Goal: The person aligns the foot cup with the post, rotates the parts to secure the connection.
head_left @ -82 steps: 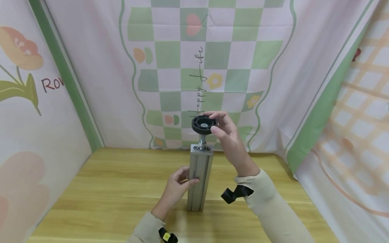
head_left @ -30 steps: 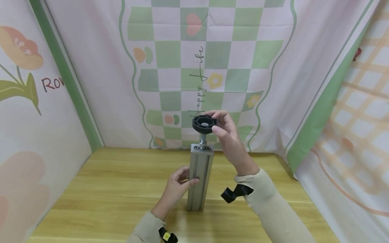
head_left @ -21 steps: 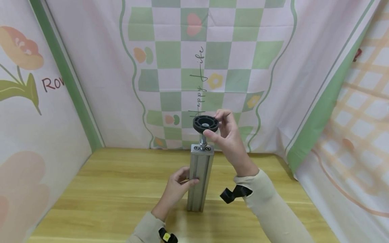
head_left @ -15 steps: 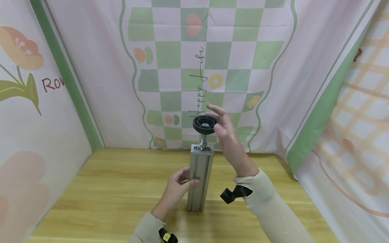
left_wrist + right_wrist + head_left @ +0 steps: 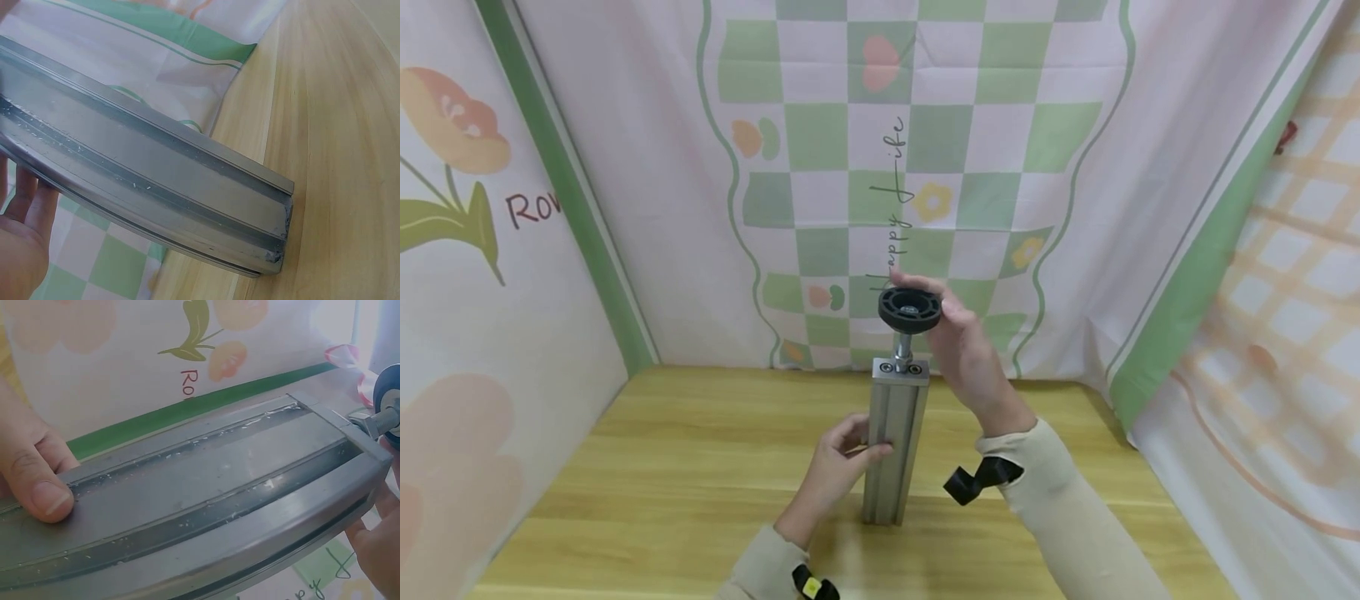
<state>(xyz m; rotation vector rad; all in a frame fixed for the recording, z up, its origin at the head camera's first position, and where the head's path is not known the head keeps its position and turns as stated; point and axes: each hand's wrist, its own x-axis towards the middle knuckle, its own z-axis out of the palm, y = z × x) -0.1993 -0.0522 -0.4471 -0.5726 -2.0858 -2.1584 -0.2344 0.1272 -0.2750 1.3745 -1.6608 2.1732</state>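
The left hand [image 5: 838,462] grips the upright metal bar [image 5: 893,473] from its left; the right hand [image 5: 968,354], fingers loosely extended, lies behind and right of the black disc [image 5: 910,323] topping the bar's bolt [image 5: 903,345]. The bar stands on the wooden table [image 5: 700,467].

- "Happy Life" lettering [image 5: 892,202], reading up toward 12 o'clock on the green-checked cloth [image 5: 925,133].
- "Ro" lettering [image 5: 533,209], next letter cut off, between 9 and 10 o'clock on the flowered cloth [image 5: 445,308].
- Red mark [image 5: 1286,138], unreadable, near 2 o'clock.
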